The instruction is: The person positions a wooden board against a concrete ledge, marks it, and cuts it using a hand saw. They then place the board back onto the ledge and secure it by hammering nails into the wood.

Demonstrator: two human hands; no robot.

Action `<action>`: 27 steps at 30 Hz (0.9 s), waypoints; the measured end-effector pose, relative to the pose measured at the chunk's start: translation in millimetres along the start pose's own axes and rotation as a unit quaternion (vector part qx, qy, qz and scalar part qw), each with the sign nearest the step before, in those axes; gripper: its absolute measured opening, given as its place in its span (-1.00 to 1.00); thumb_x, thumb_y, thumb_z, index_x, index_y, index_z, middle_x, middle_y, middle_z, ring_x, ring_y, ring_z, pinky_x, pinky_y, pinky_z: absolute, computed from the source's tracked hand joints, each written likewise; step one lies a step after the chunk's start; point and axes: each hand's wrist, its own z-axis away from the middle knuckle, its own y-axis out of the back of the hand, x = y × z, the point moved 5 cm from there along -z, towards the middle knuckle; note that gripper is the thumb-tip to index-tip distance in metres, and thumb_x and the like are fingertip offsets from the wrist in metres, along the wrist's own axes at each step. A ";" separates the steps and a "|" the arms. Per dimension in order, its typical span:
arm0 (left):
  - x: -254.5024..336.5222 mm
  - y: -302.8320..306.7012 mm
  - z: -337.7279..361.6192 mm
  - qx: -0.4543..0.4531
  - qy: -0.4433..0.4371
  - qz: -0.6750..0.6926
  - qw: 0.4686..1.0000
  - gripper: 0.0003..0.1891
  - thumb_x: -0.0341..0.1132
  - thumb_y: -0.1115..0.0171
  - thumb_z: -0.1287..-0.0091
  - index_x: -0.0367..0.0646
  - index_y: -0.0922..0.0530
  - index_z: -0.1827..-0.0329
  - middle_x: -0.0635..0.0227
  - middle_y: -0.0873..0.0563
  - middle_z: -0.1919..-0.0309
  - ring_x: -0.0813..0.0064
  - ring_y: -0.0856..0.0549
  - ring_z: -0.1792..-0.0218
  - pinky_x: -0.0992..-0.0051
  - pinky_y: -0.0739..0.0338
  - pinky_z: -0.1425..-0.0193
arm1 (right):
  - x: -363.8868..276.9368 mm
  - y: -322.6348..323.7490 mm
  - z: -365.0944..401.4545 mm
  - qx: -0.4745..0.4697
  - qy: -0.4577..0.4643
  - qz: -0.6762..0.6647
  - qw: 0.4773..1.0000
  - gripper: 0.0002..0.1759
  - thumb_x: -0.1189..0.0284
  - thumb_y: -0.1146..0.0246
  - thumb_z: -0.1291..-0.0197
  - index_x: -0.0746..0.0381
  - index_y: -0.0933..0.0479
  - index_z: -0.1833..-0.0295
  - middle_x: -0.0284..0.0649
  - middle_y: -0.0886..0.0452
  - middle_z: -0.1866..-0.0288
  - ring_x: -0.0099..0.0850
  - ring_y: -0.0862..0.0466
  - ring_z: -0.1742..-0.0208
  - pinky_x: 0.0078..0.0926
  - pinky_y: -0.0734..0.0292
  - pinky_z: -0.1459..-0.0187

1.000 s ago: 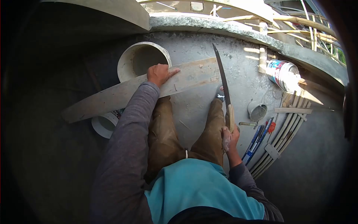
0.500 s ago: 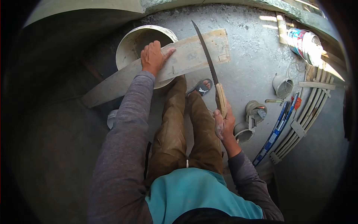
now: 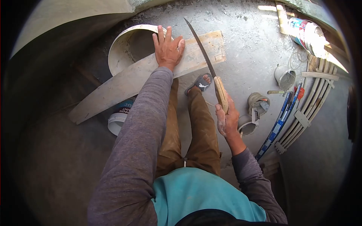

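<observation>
Fingers spread, the left hand [image 3: 169, 51] rests on the board [image 3: 143, 73] beneath them, seemingly to steady it against the large bucket [image 3: 116, 58], while the right hand [image 3: 229, 119] wraps its fingers round the saw [image 3: 212, 71], blade pointing away beyond them.

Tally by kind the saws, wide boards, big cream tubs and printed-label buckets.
Saw, in the right hand: 1
Wide board, under the left hand: 1
Big cream tub: 1
Printed-label buckets, lower-left bucket and upper-right bucket: 2
Total: 5
</observation>
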 end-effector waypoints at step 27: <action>7.4 6.6 -12.8 -0.082 0.044 -0.011 0.996 -0.51 0.23 0.04 -0.33 0.15 -0.76 0.31 0.17 -0.18 -0.47 -0.05 0.14 -0.51 -0.29 0.39 -0.41 | -69.6 -11.1 -53.8 -0.010 0.010 0.096 0.995 -0.46 0.51 -0.24 -0.20 0.35 -0.32 -0.29 0.18 -0.55 -0.04 0.05 -0.61 0.00 -0.21 -0.53 0.01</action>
